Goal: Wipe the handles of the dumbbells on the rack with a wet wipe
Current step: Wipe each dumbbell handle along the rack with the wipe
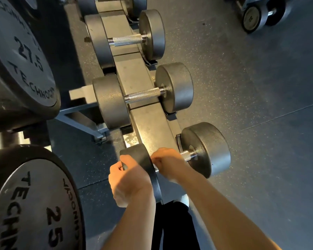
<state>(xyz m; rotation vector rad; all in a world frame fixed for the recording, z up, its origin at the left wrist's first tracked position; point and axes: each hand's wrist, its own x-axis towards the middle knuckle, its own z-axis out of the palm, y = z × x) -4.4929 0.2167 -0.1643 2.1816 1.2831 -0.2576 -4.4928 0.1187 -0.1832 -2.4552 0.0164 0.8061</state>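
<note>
Right hand [167, 164]: curled round the handle [187, 156] of the nearest dumbbell [205, 149], fingers wrapped over the bar close to its inner weight head.
Wet wipe [154, 166]: only a sliver of white visible at the right hand's knuckles, otherwise hidden; hard to tell more.
Left hand [128, 179]: gripping the edge of the nearest dumbbell's left weight head [143, 159], thumb and fingers curled over the rim.
Nearest dumbbell: lying across the lowest rack rail [148, 121], knurled steel bar showing just right of the right hand, outer head hanging past the rail.
Second dumbbell [143, 95]: next cradle up the same rail, handle bare and untouched by either hand.
Third dumbbell [126, 39]: farther along the rail, handle likewise uncovered; a fourth partly cut off at the top edge.
Upper tier: two large black heads close to the camera on the left, marked 27.5 [22, 56] and 25 [42, 204].
Floor [251, 105]: dark speckled rubber, with another dumbbell [260, 14] at the top right corner, well apart from the rack.
</note>
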